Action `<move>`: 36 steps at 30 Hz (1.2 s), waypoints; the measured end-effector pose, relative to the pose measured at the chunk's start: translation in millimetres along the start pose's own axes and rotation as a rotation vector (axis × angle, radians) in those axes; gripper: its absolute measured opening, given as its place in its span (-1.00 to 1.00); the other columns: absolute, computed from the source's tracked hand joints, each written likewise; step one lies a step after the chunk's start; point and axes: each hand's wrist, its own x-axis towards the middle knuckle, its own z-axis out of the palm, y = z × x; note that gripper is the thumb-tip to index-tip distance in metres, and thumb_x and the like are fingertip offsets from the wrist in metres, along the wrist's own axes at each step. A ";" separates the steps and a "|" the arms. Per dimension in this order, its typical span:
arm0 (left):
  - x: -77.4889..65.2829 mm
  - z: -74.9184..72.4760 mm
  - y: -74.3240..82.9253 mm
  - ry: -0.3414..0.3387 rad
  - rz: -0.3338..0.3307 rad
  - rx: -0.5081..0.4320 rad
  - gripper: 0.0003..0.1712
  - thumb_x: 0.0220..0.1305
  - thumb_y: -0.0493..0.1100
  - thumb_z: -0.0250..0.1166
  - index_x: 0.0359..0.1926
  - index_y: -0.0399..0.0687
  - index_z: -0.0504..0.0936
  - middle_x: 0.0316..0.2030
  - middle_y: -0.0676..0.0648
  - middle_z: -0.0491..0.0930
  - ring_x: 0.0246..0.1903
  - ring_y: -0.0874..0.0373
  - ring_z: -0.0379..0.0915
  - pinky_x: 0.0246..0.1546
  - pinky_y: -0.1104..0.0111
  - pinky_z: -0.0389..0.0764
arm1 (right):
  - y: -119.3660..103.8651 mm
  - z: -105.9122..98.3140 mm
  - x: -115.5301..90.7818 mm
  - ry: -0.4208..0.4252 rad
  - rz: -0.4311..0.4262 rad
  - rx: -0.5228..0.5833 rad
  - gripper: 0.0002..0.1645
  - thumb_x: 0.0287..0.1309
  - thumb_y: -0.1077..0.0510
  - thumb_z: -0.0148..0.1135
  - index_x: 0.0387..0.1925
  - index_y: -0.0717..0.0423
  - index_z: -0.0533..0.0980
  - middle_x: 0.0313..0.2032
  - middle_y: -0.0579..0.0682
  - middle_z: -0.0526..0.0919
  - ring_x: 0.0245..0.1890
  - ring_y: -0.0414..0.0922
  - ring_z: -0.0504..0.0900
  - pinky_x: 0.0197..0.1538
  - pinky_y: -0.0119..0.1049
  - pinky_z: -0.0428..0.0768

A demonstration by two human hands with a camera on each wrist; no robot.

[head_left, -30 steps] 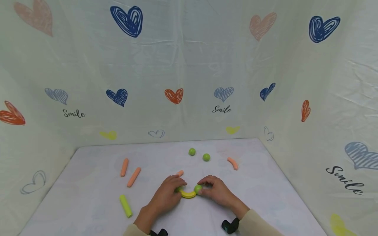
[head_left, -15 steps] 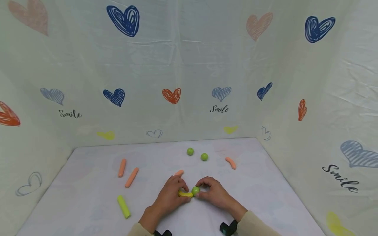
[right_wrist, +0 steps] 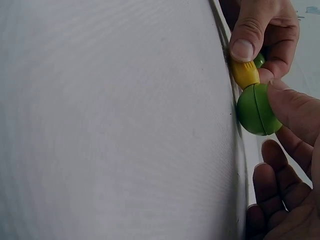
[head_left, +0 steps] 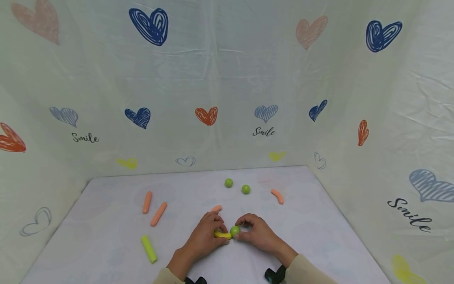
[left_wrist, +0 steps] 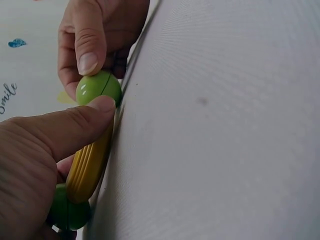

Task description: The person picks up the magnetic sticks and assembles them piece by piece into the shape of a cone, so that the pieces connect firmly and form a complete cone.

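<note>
Between thumb and fingers, my left hand [head_left: 205, 236] pinches a short, curved yellow piece [head_left: 222, 235] with grooves along its side. My right hand [head_left: 260, 236] pinches a green ball [head_left: 235, 231] with a seam around it, right at the yellow piece's right end. At the opposite end of the yellow piece, the left wrist view shows a second green ball [left_wrist: 69, 212], partly covered by my left hand. The right wrist view has the first ball under my right thumb, with the remaining right fingers loosely bent below it.
Just beyond my left hand an orange piece [head_left: 216, 208] is partly hidden. Two straight orange sticks [head_left: 158, 214] and a yellow-green cylinder [head_left: 149, 249] lie to the left. Farther back are two green balls [head_left: 246, 189] and a curved orange piece [head_left: 277, 197].
My left hand has slid right along the yellow piece, from its left end toward the ball in my right hand. Over the last half second both hands stay nearly still.
</note>
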 end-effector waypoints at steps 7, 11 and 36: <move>-1.7 -0.7 0.7 0.003 0.025 -0.009 -0.77 0.11 -0.04 0.66 -0.31 0.22 0.74 -0.07 0.18 0.51 0.37 0.01 0.36 0.30 0.02 0.51 | 3.9 -4.8 -0.6 0.031 0.017 -0.007 -0.62 0.26 -0.05 0.51 0.05 -0.07 0.68 -0.03 -0.17 0.69 -0.01 -0.13 0.55 0.05 -0.28 0.52; -1.6 0.2 1.7 -0.007 0.010 -0.002 -0.78 0.11 -0.01 0.66 -0.31 0.24 0.74 -0.06 0.18 0.51 0.30 0.05 0.38 0.30 0.03 0.51 | 8.0 -15.2 -0.6 0.110 0.050 0.005 -0.62 0.31 -0.04 0.47 0.09 -0.03 0.67 -0.09 -0.13 0.68 -0.08 -0.13 0.57 -0.03 -0.34 0.55; 0.2 0.0 -1.4 -0.034 -0.042 -0.040 -0.79 0.12 0.01 0.66 -0.31 0.29 0.74 -0.02 0.21 0.50 0.24 0.15 0.37 0.31 0.13 0.51 | 60.3 -123.3 -0.2 0.443 0.275 -0.015 -0.33 0.49 0.03 0.27 0.52 0.08 0.37 0.37 0.22 0.49 0.31 0.12 0.45 0.17 -0.13 0.54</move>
